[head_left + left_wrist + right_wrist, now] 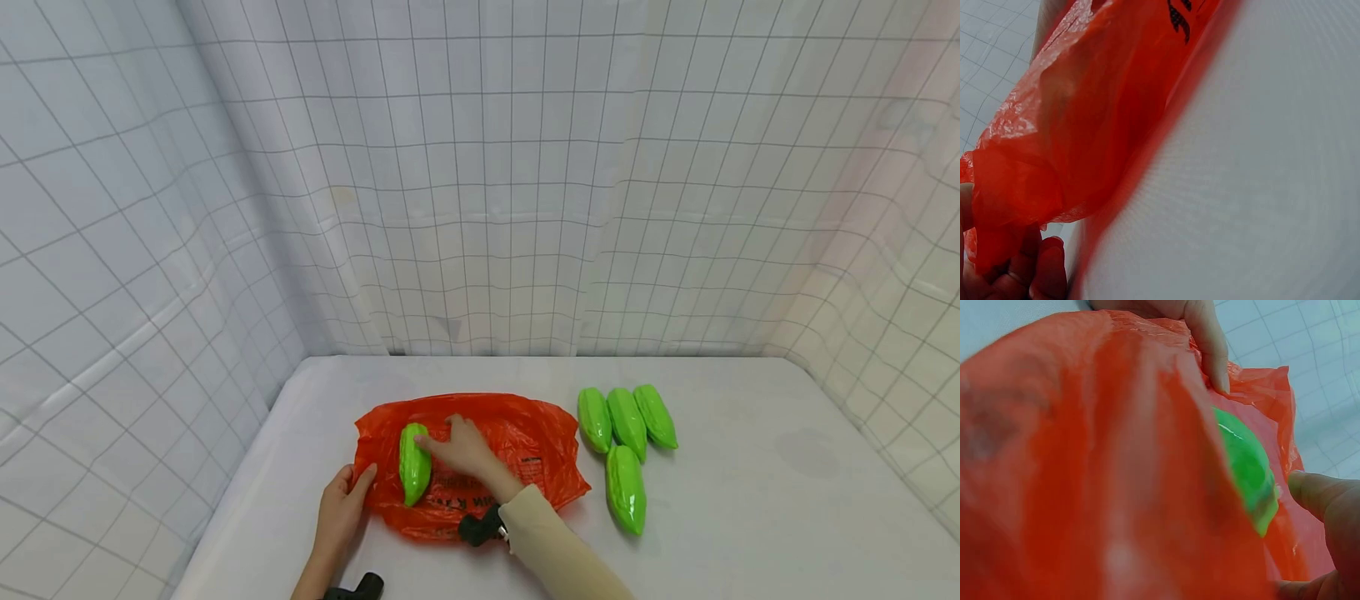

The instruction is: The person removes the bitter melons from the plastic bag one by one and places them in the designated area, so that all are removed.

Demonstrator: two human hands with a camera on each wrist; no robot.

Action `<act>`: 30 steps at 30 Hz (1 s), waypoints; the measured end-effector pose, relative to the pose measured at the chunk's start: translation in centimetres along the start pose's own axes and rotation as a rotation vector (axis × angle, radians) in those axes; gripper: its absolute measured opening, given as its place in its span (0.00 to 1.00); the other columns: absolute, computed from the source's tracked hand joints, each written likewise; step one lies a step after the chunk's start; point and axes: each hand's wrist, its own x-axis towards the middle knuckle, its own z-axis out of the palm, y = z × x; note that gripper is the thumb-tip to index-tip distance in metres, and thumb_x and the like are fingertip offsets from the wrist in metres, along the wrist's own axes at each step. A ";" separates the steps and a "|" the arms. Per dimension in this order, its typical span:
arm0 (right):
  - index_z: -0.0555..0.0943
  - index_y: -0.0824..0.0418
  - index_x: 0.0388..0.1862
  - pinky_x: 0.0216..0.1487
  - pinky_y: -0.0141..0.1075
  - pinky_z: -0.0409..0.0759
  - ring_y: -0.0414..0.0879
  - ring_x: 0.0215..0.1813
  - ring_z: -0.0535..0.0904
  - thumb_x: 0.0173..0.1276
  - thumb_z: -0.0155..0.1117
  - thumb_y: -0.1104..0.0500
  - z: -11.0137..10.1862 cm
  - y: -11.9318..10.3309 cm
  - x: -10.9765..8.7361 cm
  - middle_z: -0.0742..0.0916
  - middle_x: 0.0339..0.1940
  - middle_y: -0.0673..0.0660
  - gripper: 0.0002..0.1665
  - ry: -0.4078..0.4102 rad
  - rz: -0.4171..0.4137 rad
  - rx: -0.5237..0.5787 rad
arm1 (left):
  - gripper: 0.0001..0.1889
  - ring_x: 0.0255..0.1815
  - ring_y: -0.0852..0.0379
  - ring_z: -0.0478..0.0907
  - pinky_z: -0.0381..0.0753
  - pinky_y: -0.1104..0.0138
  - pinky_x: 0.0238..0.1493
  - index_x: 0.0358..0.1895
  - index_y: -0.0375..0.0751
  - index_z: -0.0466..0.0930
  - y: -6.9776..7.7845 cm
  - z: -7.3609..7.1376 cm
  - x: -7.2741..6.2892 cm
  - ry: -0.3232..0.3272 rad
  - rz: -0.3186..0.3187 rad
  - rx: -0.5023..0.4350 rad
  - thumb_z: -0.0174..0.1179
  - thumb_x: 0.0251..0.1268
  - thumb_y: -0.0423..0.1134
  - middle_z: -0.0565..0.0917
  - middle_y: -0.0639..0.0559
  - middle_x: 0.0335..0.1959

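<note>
A crumpled red plastic bag (536, 433) with dark print lies on the white table. My left hand (339, 510) pinches its left edge between thumb and fingers; the left wrist view shows the thin film (1016, 187) in that grip. One glossy green, ridged, tapered vegetable-like piece (414, 468) is at the bag's left part, its narrow end toward me. My right hand (465, 450) is over the bag with thumb and fingers spread, the thumb by the piece's upper end. In the right wrist view, bag film partly hides the green piece (1249, 469), and a small gap separates it from the thumb (1316, 490).
Three similar green pieces (627, 423) lie side by side right of the bag, with another green piece (626, 492) just in front of them. White grid-patterned curtains (510, 208) enclose the table (750, 500) at the back and both sides.
</note>
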 end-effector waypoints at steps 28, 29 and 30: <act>0.66 0.72 0.64 0.52 0.57 0.71 0.64 0.56 0.73 0.62 0.54 0.29 1.9 -0.7 -0.1 0.74 0.59 0.70 0.51 0.071 0.069 -0.085 | 0.20 0.30 0.58 0.69 0.70 0.71 0.29 0.45 0.31 0.74 -0.1 0.2 0.1 0.008 0.026 -0.009 0.53 0.71 0.49 0.76 0.49 0.28; 0.66 0.72 0.64 0.51 0.58 0.71 0.64 0.56 0.74 0.62 0.54 0.29 1.9 -0.7 -0.1 0.74 0.59 0.70 0.51 0.071 0.065 -0.090 | 0.20 0.30 0.58 0.69 0.70 0.71 0.29 0.45 0.31 0.74 -0.1 0.1 0.1 0.008 0.028 -0.009 0.53 0.71 0.49 0.76 0.49 0.27; 0.66 0.72 0.64 0.51 0.58 0.71 0.64 0.56 0.74 0.62 0.54 0.29 2.0 -0.8 -0.1 0.74 0.59 0.70 0.52 0.070 0.062 -0.091 | 0.20 0.30 0.58 0.69 0.70 0.72 0.29 0.45 0.31 0.74 -0.2 0.1 0.1 0.007 0.026 -0.009 0.53 0.71 0.49 0.76 0.49 0.28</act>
